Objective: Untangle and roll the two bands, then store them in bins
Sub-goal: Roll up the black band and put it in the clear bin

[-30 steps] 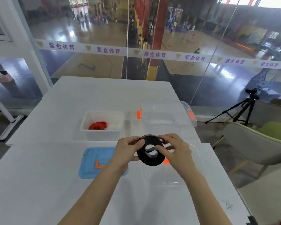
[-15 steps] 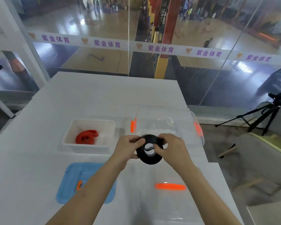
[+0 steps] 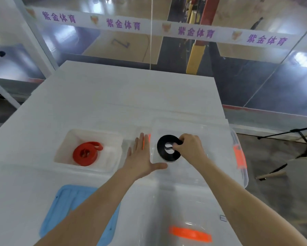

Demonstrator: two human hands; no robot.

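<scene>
**Holding the black roll over the clear bin**

I see the rolled black band (image 3: 168, 148) pinched in my right hand (image 3: 189, 148), inside the clear bin (image 3: 237, 176). My left hand (image 3: 140, 157) is spread flat at its rim. The rolled red band (image 3: 86, 153) sits in the white bin (image 3: 62, 148) on the counter (image 3: 113, 96).

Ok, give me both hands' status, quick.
Left hand: open, fingers spread flat, holding nothing.
Right hand: closed on the rolled black band, over the clear bin.

White table (image 3: 99, 107), tripod (image 3: 301, 139)
</scene>
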